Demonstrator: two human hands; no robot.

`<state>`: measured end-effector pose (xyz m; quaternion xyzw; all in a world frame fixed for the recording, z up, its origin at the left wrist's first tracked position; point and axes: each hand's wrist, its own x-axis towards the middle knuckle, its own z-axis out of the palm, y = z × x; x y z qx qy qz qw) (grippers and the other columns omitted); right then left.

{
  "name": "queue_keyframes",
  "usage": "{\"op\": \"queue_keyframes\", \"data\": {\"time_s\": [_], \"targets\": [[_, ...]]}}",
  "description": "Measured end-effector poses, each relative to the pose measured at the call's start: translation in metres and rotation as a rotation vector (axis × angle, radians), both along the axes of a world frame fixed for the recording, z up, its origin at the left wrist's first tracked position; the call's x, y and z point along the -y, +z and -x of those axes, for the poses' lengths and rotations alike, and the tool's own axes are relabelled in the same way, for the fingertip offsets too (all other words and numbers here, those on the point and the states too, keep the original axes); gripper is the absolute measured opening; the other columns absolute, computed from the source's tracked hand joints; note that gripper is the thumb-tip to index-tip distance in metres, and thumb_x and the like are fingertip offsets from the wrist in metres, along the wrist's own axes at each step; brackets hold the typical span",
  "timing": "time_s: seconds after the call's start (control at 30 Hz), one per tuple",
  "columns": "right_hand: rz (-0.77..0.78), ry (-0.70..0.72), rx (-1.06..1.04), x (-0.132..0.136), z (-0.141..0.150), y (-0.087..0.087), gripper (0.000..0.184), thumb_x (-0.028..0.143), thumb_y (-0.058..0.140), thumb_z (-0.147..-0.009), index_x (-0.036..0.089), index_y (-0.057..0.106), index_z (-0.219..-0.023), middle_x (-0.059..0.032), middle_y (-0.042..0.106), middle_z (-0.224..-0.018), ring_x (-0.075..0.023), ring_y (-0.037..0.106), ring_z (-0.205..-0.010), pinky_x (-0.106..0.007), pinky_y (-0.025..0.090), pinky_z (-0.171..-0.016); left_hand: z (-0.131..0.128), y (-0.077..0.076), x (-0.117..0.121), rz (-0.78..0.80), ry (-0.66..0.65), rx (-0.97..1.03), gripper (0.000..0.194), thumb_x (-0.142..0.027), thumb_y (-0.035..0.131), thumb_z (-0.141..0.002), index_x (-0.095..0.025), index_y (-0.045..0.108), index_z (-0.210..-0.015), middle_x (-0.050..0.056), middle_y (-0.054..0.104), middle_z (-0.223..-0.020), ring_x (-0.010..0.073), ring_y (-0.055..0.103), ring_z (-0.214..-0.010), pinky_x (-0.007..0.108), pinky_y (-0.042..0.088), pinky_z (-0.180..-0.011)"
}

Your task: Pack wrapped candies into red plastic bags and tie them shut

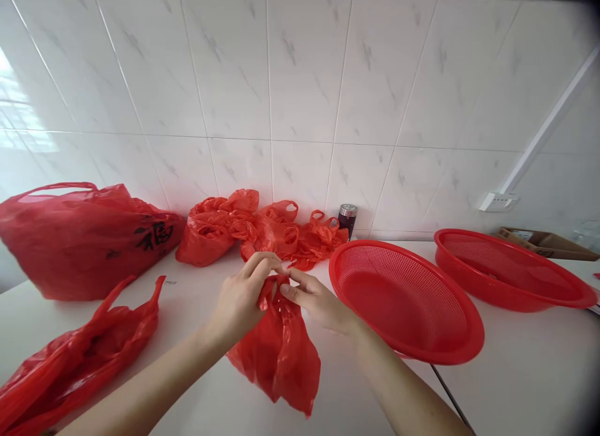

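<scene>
A crinkled red plastic bag (284, 355) hangs from both hands above the white table. My left hand (246, 292) is closed around its gathered top, with the fingers curled in. On the other side, my right hand (314, 298) pinches the same gathered part between thumb and fingers. The two hands nearly touch at the bag's top. Below them the bag's body spreads loosely and looks flat. Just behind the hands lie several crumpled red plastic bags (276, 227) against the wall.
A large full red bag (89, 242) stands at the back left, with an open red bag (94, 355) before it. Two red plastic baskets (403, 298) sit to the right. A dark bottle (347, 218), a cardboard box (548, 243) and a wall socket (498, 202) are farther back.
</scene>
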<state>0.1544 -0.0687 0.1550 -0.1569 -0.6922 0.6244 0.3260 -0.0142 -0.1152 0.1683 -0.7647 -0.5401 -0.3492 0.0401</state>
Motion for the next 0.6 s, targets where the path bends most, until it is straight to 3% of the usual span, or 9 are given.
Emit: {"op": "queue_keyframes", "data": {"time_s": [0.13, 0.2, 0.43, 0.53, 0.6], "targets": [[-0.031, -0.065, 0.089, 0.005, -0.011, 0.004, 0.028, 0.045, 0.054, -0.091, 0.020, 0.053, -0.080, 0.0026, 0.049, -0.077, -0.0112, 0.046, -0.070, -0.025, 0.040, -0.067, 0.014, -0.005, 0.004, 0.062, 0.004, -0.073, 0.030, -0.016, 0.044, -0.087, -0.028, 0.055, -0.112, 0.003, 0.066, -0.107, 0.0170, 0.063, -0.081, 0.025, 0.044, -0.066], [-0.053, -0.123, 0.104, 0.009, -0.013, 0.002, 0.029, 0.046, 0.054, -0.090, 0.020, 0.050, -0.077, 0.0037, 0.045, -0.072, -0.0106, 0.042, -0.066, -0.024, 0.037, -0.063, 0.021, -0.007, 0.008, 0.126, -0.033, -0.099, 0.027, -0.021, 0.044, -0.090, -0.028, 0.059, -0.111, 0.003, 0.069, -0.102, 0.0179, 0.064, -0.083, 0.026, 0.044, -0.070], [0.020, -0.263, -0.054, 0.018, -0.004, -0.012, 0.031, 0.049, 0.052, -0.090, 0.021, 0.050, -0.078, 0.0016, 0.053, -0.077, -0.0137, 0.053, -0.077, -0.029, 0.044, -0.078, 0.031, -0.016, 0.018, 0.261, -0.002, -0.028, 0.035, -0.035, 0.038, -0.095, -0.029, 0.063, -0.118, 0.005, 0.070, -0.089, 0.0197, 0.063, -0.081, 0.027, 0.044, -0.069], [0.147, -0.284, -0.099, 0.016, -0.006, -0.024, 0.034, 0.049, 0.056, -0.088, 0.020, 0.048, -0.072, 0.0011, 0.056, -0.075, -0.0149, 0.059, -0.077, -0.032, 0.048, -0.081, 0.059, -0.030, 0.019, 0.315, 0.048, 0.088, 0.038, -0.041, 0.036, -0.095, -0.029, 0.065, -0.118, 0.005, 0.069, -0.098, 0.0199, 0.063, -0.087, 0.030, 0.045, -0.079], [0.268, -0.355, -0.110, 0.011, -0.011, -0.039, 0.036, 0.049, 0.059, -0.085, 0.020, 0.045, -0.068, 0.0018, 0.055, -0.068, -0.0158, 0.061, -0.073, -0.033, 0.050, -0.077, 0.087, -0.043, 0.022, 0.371, 0.167, 0.172, 0.039, -0.047, 0.039, -0.093, -0.027, 0.071, -0.101, 0.005, 0.070, -0.098, 0.0213, 0.062, -0.085, 0.032, 0.046, -0.082]]}}
